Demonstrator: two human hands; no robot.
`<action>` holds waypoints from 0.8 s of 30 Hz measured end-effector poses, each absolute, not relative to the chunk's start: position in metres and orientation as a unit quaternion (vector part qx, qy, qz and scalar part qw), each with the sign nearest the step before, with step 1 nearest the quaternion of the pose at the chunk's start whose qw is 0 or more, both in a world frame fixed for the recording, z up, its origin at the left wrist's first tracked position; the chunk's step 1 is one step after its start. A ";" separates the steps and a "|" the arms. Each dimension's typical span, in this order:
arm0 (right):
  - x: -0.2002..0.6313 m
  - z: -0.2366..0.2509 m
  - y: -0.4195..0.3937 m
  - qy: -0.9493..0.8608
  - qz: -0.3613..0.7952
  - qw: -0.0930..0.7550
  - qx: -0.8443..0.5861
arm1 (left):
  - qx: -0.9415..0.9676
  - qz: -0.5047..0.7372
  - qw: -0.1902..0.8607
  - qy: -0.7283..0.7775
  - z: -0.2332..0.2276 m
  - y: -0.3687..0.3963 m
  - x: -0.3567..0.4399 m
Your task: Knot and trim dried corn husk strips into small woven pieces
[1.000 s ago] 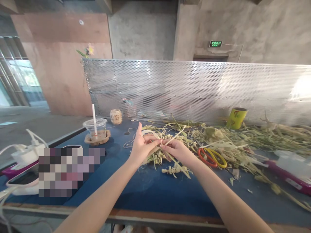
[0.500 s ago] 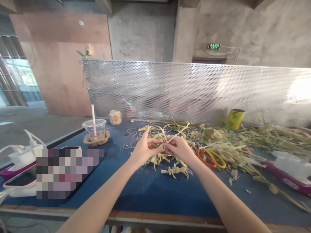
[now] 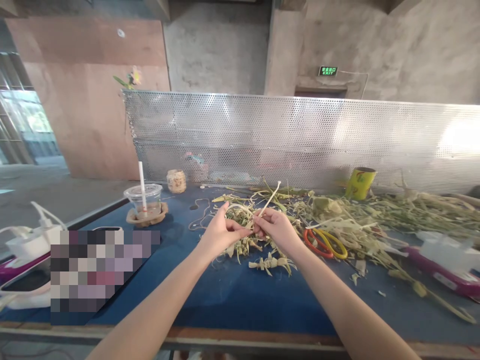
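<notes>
Leaf-strip weaving, mid-fold. Left hand [image 3: 221, 232] and right hand [image 3: 275, 227] both pinch one pale leaf strip [image 3: 270, 196] at table centre, its free end rising toward 1 o'clock. Judged next: tucking the end under calls for steady tension. Scissors [image 3: 325, 243] lie at 3 o'clock.

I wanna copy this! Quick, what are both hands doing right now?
Left hand: closed, pinching the pale leaf strip.
Right hand: closed on the same leaf strip, its free end sticking upward.
</notes>
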State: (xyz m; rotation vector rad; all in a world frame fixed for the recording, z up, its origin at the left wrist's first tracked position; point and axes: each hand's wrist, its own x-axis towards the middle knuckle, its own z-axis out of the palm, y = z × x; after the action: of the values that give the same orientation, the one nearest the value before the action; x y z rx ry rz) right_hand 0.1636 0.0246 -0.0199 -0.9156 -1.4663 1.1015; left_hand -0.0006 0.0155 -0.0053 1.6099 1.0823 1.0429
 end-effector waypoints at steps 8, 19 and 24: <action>0.170 -0.018 0.027 -0.620 0.441 0.508 -0.404 | 0.722 0.413 0.352 0.429 -0.003 0.005 -0.011; 0.174 -0.029 0.031 -0.684 0.349 0.454 -0.452 | 0.671 0.405 0.021 0.621 -0.024 0.014 -0.113; 0.175 -0.028 0.031 -0.675 0.353 0.459 -0.458 | 0.653 0.433 0.029 0.621 -0.029 0.023 -0.117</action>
State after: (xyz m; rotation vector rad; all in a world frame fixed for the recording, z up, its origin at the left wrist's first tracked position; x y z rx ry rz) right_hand 0.1746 0.0308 -0.0285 -1.1277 -1.6612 0.8699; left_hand -0.1170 0.0230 -0.0294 2.0142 1.9156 1.3364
